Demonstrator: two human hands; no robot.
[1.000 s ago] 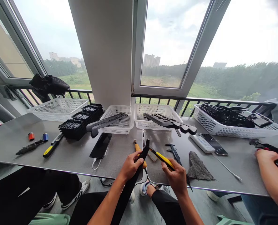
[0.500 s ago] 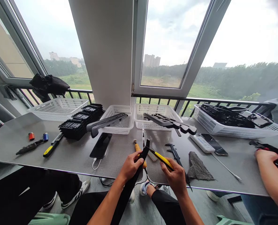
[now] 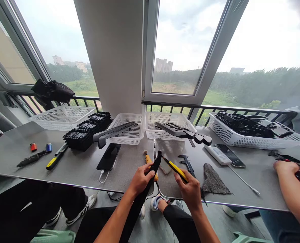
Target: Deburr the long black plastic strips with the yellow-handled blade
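My left hand [image 3: 142,179] is closed around a long black plastic part [image 3: 157,163], its narrow end pointing up and away from me. In my right hand [image 3: 190,189] is a yellow and black utility knife [image 3: 178,170], gripped like a pen. The knife's tip is close to the upper end of the black part; whether it touches I cannot tell. Behind my left hand lies an orange rotary tool [image 3: 147,158] with a cord. A black caliper [image 3: 187,164] and a grey cloth [image 3: 214,180] lie to the right of my right hand.
Two white baskets [image 3: 139,140] with long black parts [image 3: 119,131] across them stand ahead. A phone [image 3: 109,157] charges at left, beside stacked black parts [image 3: 86,133]. A full basket [image 3: 230,138] is at right. Other people's hands [image 3: 286,168] show at both sides.
The knife and my right hand have shifted very slightly beside the black part's end. My left hand holds the part almost still.
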